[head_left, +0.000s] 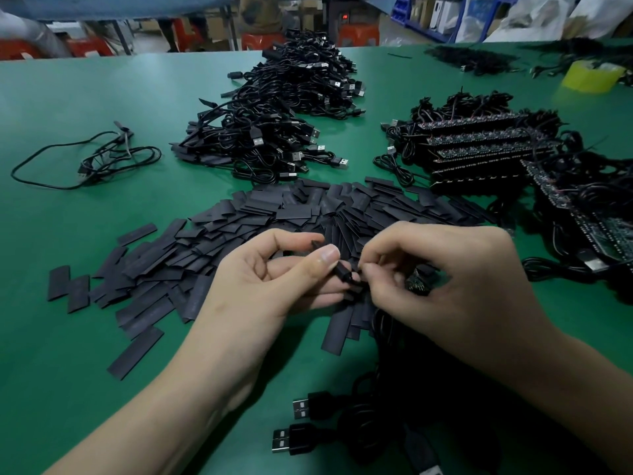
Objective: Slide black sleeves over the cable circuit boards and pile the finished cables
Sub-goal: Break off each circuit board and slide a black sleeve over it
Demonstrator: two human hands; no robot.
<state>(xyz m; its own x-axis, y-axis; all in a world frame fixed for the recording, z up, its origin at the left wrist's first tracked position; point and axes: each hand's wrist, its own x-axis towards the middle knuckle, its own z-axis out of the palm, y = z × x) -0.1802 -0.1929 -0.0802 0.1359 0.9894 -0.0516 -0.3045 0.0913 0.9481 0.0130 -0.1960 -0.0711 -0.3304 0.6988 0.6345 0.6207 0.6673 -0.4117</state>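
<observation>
Above a green work table, the left hand pinches a short black tubular sleeve between thumb and curled forefinger, the other fingers lying under it. The sleeve's long axis runs on a diagonal, far end up-left by the forefinger, near end down-right, where it meets the fingertips of the right hand. That hand is curled and grips a small dark circuit board, mostly hidden in its palm; its black cable drops to USB plugs at the near edge. A heap of flat black sleeves lies just beyond both hands, a pile of black cables farther back, and stacked board-ended cables to the right.
</observation>
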